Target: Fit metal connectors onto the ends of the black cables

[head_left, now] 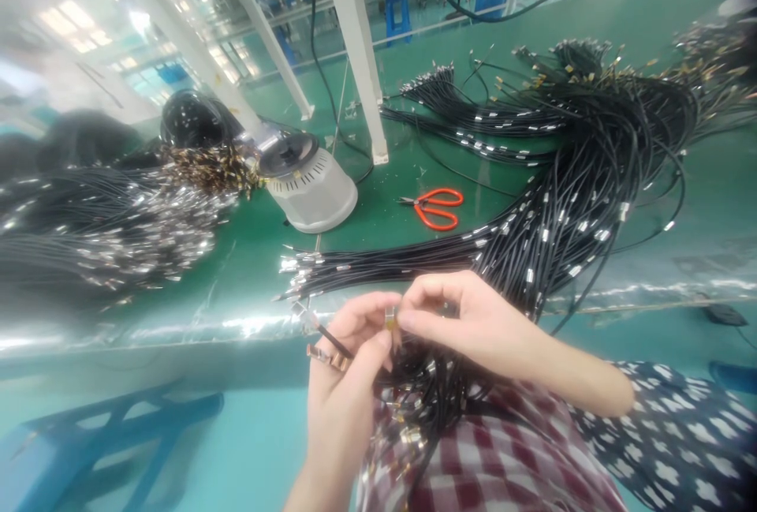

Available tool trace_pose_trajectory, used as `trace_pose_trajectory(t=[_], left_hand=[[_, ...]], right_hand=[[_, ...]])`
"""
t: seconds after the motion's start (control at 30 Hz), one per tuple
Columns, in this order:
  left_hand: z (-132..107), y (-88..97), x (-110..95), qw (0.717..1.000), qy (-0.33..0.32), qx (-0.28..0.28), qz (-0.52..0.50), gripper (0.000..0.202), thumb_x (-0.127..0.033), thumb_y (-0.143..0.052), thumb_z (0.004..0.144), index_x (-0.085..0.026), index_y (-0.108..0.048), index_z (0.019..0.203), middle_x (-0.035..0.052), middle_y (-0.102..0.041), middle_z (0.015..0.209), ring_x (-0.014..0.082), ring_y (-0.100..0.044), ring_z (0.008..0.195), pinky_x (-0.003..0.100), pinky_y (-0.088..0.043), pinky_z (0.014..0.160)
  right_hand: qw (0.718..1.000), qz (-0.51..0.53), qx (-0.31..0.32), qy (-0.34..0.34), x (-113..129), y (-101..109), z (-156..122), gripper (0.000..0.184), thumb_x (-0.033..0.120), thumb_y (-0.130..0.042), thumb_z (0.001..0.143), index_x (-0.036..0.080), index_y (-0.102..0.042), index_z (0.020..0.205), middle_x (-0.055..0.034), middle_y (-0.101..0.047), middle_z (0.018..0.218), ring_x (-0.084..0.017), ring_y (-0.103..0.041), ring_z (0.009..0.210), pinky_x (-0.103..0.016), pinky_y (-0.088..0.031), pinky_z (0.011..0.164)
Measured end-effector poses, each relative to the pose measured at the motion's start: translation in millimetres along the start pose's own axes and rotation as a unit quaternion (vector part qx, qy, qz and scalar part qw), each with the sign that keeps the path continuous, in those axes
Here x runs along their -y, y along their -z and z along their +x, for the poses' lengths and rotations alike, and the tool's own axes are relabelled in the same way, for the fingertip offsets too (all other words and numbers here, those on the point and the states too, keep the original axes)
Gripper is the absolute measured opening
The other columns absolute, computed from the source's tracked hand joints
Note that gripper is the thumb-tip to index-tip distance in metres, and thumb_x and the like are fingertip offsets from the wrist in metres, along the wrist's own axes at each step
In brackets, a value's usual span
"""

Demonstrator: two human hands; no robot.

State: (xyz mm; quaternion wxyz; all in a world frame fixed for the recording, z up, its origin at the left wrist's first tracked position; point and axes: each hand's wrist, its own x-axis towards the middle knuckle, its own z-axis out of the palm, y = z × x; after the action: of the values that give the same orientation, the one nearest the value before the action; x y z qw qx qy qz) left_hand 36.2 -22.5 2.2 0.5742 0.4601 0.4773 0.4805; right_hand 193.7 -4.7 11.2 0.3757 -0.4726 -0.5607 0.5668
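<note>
Just off the bench edge, my left hand (348,374) is closed with a black cable (334,340) between its fingers. Its thumb and forefinger pinch a small brass-coloured connector (390,319). From the right, my right hand (453,313) meets it, thumb and fingertips pressed together at the same connector. What lies inside those fingertips is partly hidden. Below both hands a bundle of black cables with metal ends (441,390) hangs over my lap. Close beyond my fingers, more black cables (378,261) lie along the bench with their silvery tips pointing left.
Orange-handled scissors (438,208) lie on the green bench (384,181). To their left stands a grey round device with a black top (319,192). A large cable heap (597,157) covers the right side, another pile (106,220) the left. A blue stool (118,441) stands below.
</note>
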Motion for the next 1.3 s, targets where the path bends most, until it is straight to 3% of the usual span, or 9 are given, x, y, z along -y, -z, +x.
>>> trace_pose_trajectory(t=[0.2,0.43,0.7,0.93,1.1,1.2,1.3], left_hand=[[-1,1.2,2,1.000,0.023,0.005,-0.004,0.028,-0.019,-0.071,0.075,-0.023,-0.064,0.102,-0.0009,-0.060,0.074,0.0128,-0.053,0.067,0.021,-0.043,0.060],[1,11.9,9,0.998,0.064,-0.015,0.013,0.015,-0.017,-0.078,0.069,-0.018,-0.063,0.070,-0.0021,-0.063,0.068,0.0110,-0.055,0.064,0.020,-0.042,0.059],[3,5.1,13,0.987,0.102,-0.040,-0.116,0.016,-0.019,-0.081,0.064,-0.016,-0.066,0.066,-0.0022,-0.061,0.058,0.0095,-0.049,0.056,0.019,-0.039,0.054],[5,6.5,13,0.983,0.115,0.007,-0.145,0.019,-0.024,-0.079,0.070,-0.014,-0.064,0.064,-0.0010,-0.060,0.057,0.0089,-0.046,0.056,0.018,-0.035,0.054],[7,9.5,16,0.984,0.116,0.026,-0.133,0.017,-0.024,-0.074,0.075,-0.014,-0.064,0.065,-0.0004,-0.060,0.059,0.0096,-0.046,0.056,0.020,-0.035,0.055],[8,9.4,17,0.985,0.114,0.029,-0.124,0.017,-0.025,-0.072,0.078,-0.014,-0.065,0.067,-0.0004,-0.059,0.060,0.0095,-0.046,0.056,0.020,-0.036,0.055],[10,8.1,17,0.989,0.102,0.018,-0.104,0.013,-0.024,-0.074,0.075,-0.015,-0.066,0.072,-0.0010,-0.059,0.063,0.0087,-0.045,0.056,0.019,-0.035,0.053]], right_hand=[[1.000,0.007,-0.005,-0.002,-1,0,-1,0.013,0.020,-0.062,0.082,0.014,-0.067,0.073,-0.0006,-0.067,0.069,-0.012,-0.054,0.063,-0.024,-0.043,0.062],[1.000,-0.015,-0.017,-0.007,-2,-1,-2,0.011,0.020,-0.064,0.082,0.014,-0.069,0.073,-0.0010,-0.067,0.070,-0.013,-0.056,0.064,-0.025,-0.044,0.061],[0.995,-0.042,-0.079,0.036,-6,-10,-5,0.013,0.021,-0.064,0.084,0.017,-0.070,0.072,-0.0009,-0.072,0.075,-0.014,-0.062,0.070,-0.025,-0.046,0.064],[0.997,0.065,-0.049,0.001,-9,-16,4,0.014,0.023,-0.067,0.079,0.014,-0.066,0.069,-0.0015,-0.067,0.063,-0.014,-0.060,0.059,-0.027,-0.048,0.059],[0.987,0.159,-0.007,0.006,-14,-18,12,0.026,0.036,-0.074,0.074,0.015,-0.059,0.068,0.0013,-0.061,0.055,-0.014,-0.060,0.053,-0.028,-0.048,0.056],[0.993,0.106,-0.023,0.042,-15,-19,13,0.026,0.037,-0.069,0.079,0.016,-0.058,0.069,0.0012,-0.061,0.056,-0.013,-0.057,0.053,-0.027,-0.046,0.055],[0.995,0.028,-0.074,0.063,-15,-21,10,0.019,0.028,-0.064,0.082,0.016,-0.059,0.069,0.0003,-0.062,0.063,-0.011,-0.053,0.056,-0.024,-0.043,0.055]])
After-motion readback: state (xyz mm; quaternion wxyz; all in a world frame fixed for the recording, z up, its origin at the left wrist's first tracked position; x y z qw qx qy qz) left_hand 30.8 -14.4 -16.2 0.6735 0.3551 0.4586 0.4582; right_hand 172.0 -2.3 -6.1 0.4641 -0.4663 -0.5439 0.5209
